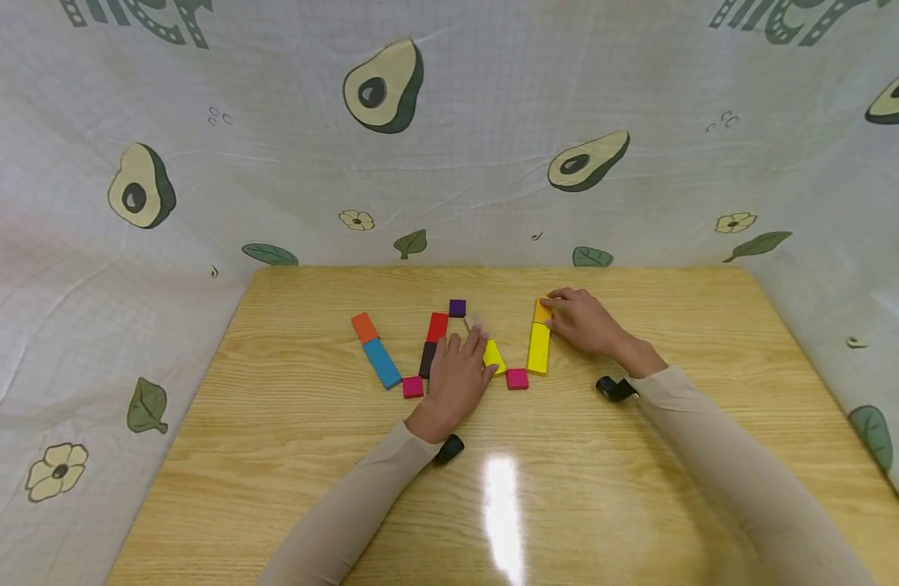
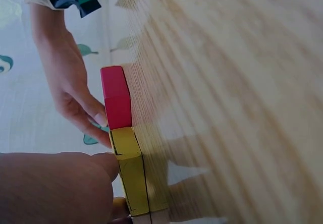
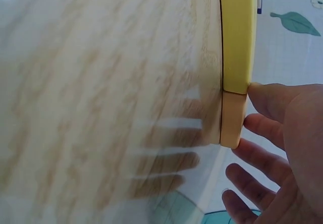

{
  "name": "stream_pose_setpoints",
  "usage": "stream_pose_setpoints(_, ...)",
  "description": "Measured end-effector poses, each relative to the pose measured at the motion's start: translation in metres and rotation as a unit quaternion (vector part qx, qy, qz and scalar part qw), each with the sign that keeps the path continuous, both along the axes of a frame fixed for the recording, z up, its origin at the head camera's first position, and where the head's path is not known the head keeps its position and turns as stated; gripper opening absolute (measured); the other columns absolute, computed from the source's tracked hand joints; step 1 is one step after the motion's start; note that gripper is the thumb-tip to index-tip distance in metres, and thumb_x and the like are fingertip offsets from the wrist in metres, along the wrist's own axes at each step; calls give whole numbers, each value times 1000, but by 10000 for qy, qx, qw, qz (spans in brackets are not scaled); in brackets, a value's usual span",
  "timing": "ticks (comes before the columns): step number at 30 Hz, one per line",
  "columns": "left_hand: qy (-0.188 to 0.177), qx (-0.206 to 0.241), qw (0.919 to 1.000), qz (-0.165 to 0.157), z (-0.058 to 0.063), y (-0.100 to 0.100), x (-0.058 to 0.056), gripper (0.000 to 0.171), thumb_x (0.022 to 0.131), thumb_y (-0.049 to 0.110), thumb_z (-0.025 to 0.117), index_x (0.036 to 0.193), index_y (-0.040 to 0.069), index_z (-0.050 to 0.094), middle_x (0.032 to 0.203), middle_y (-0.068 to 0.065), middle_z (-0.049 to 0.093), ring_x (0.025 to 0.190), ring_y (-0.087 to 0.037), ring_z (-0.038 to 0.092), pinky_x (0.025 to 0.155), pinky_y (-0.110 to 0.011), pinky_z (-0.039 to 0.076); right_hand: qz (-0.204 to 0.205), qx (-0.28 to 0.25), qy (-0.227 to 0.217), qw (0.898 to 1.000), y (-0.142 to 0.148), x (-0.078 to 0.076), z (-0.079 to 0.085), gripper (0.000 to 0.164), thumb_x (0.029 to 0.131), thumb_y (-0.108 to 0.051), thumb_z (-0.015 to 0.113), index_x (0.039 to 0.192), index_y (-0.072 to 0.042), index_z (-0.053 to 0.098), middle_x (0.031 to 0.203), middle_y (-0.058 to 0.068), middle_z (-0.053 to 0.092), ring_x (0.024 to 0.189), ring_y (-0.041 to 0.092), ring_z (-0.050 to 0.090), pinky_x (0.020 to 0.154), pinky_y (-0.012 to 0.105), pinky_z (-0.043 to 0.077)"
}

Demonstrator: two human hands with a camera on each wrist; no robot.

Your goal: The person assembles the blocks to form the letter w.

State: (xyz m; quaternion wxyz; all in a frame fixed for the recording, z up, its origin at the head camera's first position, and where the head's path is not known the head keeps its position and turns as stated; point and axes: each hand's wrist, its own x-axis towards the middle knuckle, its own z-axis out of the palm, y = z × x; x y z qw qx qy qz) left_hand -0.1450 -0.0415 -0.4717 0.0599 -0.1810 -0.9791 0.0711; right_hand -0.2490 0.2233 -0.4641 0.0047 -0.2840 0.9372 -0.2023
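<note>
My left hand (image 1: 458, 376) reaches over the middle of a zigzag row of colored blocks. Its thumb touches a yellow block (image 1: 494, 358), and its fingers extend beside a pale pinkish block (image 1: 475, 323) partly hidden by them. A black block (image 1: 426, 358), partly covered by this hand, meets a red block (image 1: 438, 327). Farther right, my right hand (image 1: 587, 321) rests its fingertips on a small orange block (image 3: 233, 120). Its thumb lies at the seam with a long yellow block (image 3: 238, 37); the other fingers are loosely spread. A pink block (image 2: 116, 100) sits between the two yellow ones.
Left in the row are an orange-red block (image 1: 365, 328), a blue block (image 1: 383, 363) and another pink block (image 1: 413, 387). A purple block (image 1: 458, 308) lies near the red one. The wooden table (image 1: 274, 456) ends at an avocado-print cloth (image 1: 479, 187) behind and at both sides.
</note>
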Motion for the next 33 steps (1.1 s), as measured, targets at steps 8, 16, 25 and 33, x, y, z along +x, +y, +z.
stream_pose_setpoints(8,-9,-37,10000,-31,1,-2,-3,62,110,53,49,160,16,50,163,-1,49,134,-26,54,118,-44,38,46,-133,-7,9999,0,4,1,45,104,-14,68,144,7,61,152,33,50,134,54,49,114,68,36)
stream_pose_setpoints(16,-155,31,9998,-102,5,-3,-6,59,112,49,48,160,15,50,163,-3,49,139,-28,52,122,-47,35,12,-305,-10,9995,7,20,4,44,105,-12,67,144,6,61,152,32,51,138,52,46,116,69,32)
stream_pose_setpoints(25,-717,599,9956,17,4,-14,-11,57,113,45,47,162,15,46,168,-5,42,147,-32,45,125,-51,29,-234,-519,20,9984,22,51,10,44,104,-10,68,144,8,60,153,31,50,140,53,44,114,73,30)
stream_pose_setpoints(33,-902,1500,9839,371,12,-68,-7,56,114,37,48,160,6,45,169,-14,38,148,-41,40,124,-60,25,-536,-705,161,9959,57,68,5,46,101,-8,71,142,11,60,150,34,49,135,59,43,105,77,31)
